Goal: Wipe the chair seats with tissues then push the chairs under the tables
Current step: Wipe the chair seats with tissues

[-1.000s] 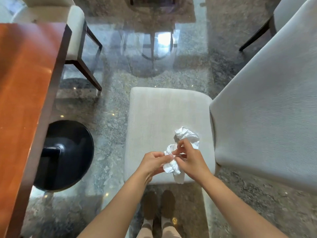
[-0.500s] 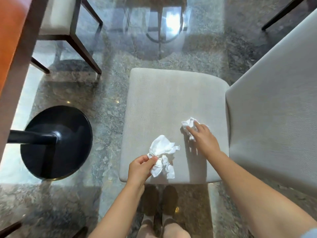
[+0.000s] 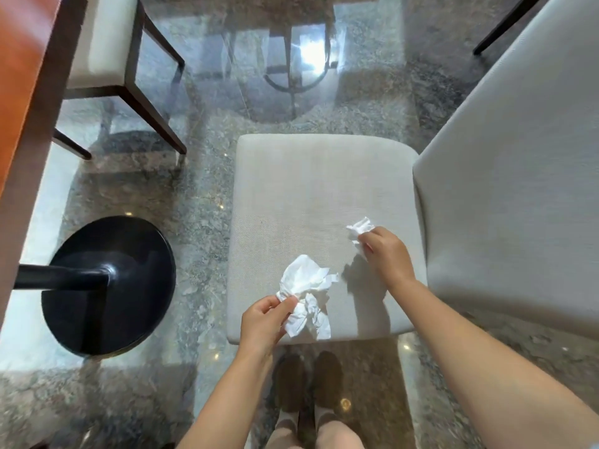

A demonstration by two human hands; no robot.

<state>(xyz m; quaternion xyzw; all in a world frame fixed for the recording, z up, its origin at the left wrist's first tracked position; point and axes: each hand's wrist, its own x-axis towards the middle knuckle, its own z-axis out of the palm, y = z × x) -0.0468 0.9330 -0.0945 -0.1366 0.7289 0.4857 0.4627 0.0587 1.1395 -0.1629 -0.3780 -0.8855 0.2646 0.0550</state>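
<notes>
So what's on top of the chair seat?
On the chair seat the right hand presses a small tissue; the left hand holds a bigger tissue over it. Anything beneath them is covered.

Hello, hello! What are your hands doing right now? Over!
Left hand pinches big tissue. Right hand presses small tissue on chair seat. Nothing blocking.
</notes>
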